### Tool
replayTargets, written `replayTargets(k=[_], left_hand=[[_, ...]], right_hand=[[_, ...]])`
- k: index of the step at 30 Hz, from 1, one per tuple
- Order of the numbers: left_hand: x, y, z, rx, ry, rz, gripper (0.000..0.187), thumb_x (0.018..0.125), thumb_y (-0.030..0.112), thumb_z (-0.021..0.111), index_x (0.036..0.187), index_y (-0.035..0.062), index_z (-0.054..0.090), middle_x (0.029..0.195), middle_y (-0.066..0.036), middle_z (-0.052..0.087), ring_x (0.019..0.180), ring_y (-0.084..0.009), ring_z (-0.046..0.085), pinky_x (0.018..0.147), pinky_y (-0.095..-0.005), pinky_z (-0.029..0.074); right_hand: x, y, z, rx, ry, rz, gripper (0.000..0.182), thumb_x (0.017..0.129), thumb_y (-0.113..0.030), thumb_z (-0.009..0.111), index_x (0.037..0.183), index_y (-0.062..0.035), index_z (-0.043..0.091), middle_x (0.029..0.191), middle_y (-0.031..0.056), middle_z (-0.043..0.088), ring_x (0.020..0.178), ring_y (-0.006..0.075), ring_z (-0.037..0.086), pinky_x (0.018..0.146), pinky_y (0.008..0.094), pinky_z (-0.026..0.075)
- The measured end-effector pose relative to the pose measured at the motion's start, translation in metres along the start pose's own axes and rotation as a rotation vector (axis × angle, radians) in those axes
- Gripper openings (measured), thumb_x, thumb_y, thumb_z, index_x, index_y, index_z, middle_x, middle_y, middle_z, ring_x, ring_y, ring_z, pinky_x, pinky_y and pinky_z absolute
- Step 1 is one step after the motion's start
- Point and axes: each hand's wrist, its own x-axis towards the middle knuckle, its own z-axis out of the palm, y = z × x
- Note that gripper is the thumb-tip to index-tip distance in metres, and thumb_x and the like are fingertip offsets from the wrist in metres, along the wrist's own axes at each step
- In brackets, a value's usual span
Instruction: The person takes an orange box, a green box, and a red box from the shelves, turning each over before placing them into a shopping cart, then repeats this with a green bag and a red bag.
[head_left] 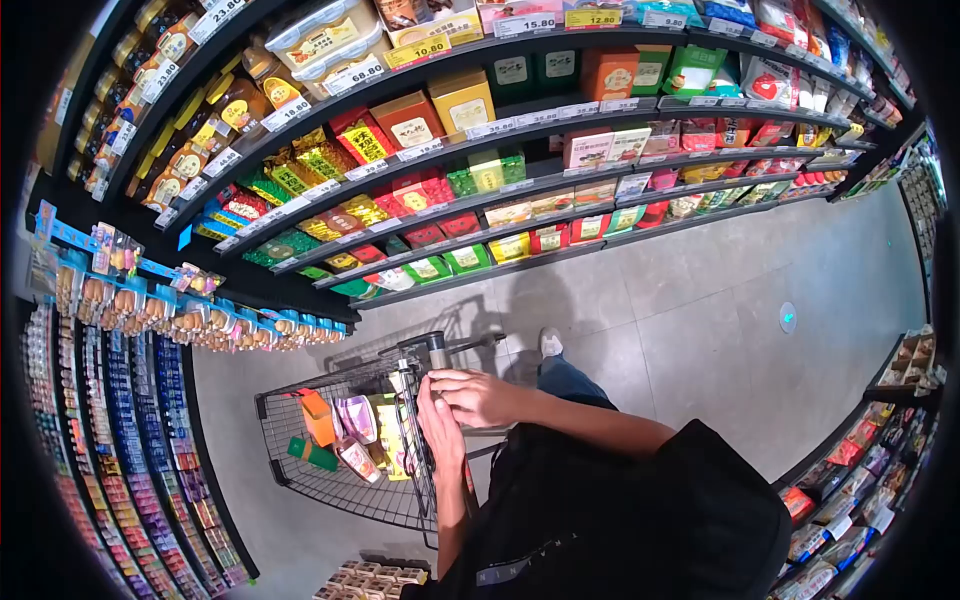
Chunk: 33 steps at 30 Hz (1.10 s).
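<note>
Your hands, left [440, 432] and right [480, 398], touch, fingers extended; grip unclear. Cart [262, 408] points left, long axis crosswise.

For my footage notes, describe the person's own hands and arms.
The left hand and right hand wear no gloves, and both forearms are uncovered. On the right arm, a loose black sleeve reaches about to the elbow, part of a black top with small pale lettering.

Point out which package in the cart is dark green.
The dark green package lies beside the orange package in the cart; the others look mainly orange, purple, yellow or brown.
</note>
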Motion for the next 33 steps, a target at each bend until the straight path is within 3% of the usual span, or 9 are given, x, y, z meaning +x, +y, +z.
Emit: replayTargets(k=[3,6,8,9,10,11,13,20,33], left_hand=[[0.015,0.005,-0.001,-0.057,0.003,-0.046,0.05,0.103,0.031,0.034,0.141,-0.0007,0.038,0.141,-0.023,0.043,0.131,-0.038,0.04,0.11,-0.0451,0.029],[0.073,0.034,0.0,0.005,0.054,0.128,0.041,0.099,0.016,0.05,0.135,-0.0022,0.045,0.137,-0.02,0.047,0.13,-0.0322,0.043,0.111,-0.0396,0.03],[0.135,0.059,0.008,-0.032,0.061,0.281,0.035,0.094,0.007,0.056,0.129,0.001,0.053,0.133,-0.017,0.053,0.126,-0.0275,0.048,0.108,-0.038,0.034],[0.168,0.068,0.018,-0.154,0.04,0.283,0.035,0.095,0.007,0.056,0.129,0.0002,0.053,0.13,-0.015,0.056,0.124,-0.0239,0.051,0.107,-0.0363,0.036],[0.204,0.078,0.032,-0.274,0.009,0.295,0.033,0.096,0.008,0.056,0.128,-0.0003,0.054,0.126,-0.014,0.06,0.119,-0.0211,0.055,0.104,-0.0338,0.039],[0.236,0.096,0.046,-0.377,-0.045,0.294,0.032,0.097,0.01,0.055,0.127,-0.0014,0.054,0.123,-0.013,0.062,0.116,-0.02,0.058,0.101,-0.0316,0.042],[0.298,0.117,0.078,-0.584,-0.134,0.27,0.035,0.097,0.01,0.057,0.128,-0.0045,0.052,0.126,-0.015,0.06,0.119,-0.0193,0.056,0.104,-0.0308,0.041],[0.373,0.187,0.121,-0.551,-0.037,0.117,0.059,0.092,0.008,0.055,0.143,-0.0066,0.031,0.139,-0.024,0.047,0.129,-0.0288,0.047,0.107,-0.0354,0.036],[0.403,0.162,0.154,-0.522,0.128,0.214,0.056,0.089,-0.004,0.05,0.142,-0.0048,0.033,0.132,-0.02,0.05,0.119,-0.0265,0.053,0.1,-0.0361,0.043]], right_hand=[[0.017,0.008,-0.038,0.061,0.069,0.031,0.023,0.085,-0.013,0.061,0.103,0.0008,0.064,0.116,0.0149,0.063,0.115,0.033,0.057,0.095,0.0424,0.047],[0.033,0.036,-0.11,0.161,0.145,0.376,0.031,0.086,-0.019,0.063,0.114,-0.0052,0.063,0.113,0.0125,0.065,0.11,0.0276,0.06,0.093,0.0365,0.048],[0.036,0.09,-0.16,-0.184,0.316,0.289,0.03,0.088,-0.016,0.064,0.115,-0.0052,0.062,0.118,0.0125,0.063,0.106,0.0224,0.062,0.095,0.0323,0.047],[0.058,0.094,-0.197,-0.016,0.506,0.32,0.027,0.088,-0.011,0.065,0.113,-0.0049,0.063,0.118,0.0116,0.063,0.107,0.0219,0.061,0.096,0.0337,0.046],[0.063,0.163,-0.226,-0.102,0.533,-0.047,0.031,0.087,-0.009,0.066,0.116,-0.0037,0.06,0.12,0.0107,0.062,0.112,0.0204,0.059,0.097,0.0347,0.046],[0.079,0.136,-0.258,0.341,0.623,0.327,0.044,0.084,-0.007,0.069,0.125,-0.0024,0.054,0.124,0.0136,0.06,0.114,0.0209,0.057,0.098,0.0352,0.046],[0.107,0.184,-0.297,0.151,0.748,0.405,0.055,0.083,-0.007,0.07,0.133,-0.0022,0.047,0.127,0.0166,0.058,0.118,0.0237,0.056,0.099,0.0358,0.045],[0.156,0.229,-0.361,0.063,0.573,0.558,0.076,0.07,-0.012,0.08,0.137,-0.0002,0.045,0.131,0.0177,0.055,0.126,0.0277,0.05,0.104,0.0395,0.042],[0.178,0.23,-0.379,0.096,0.281,0.551,0.08,0.069,-0.009,0.082,0.138,-0.0004,0.043,0.134,0.0148,0.054,0.123,0.0249,0.051,0.104,0.0357,0.041]])
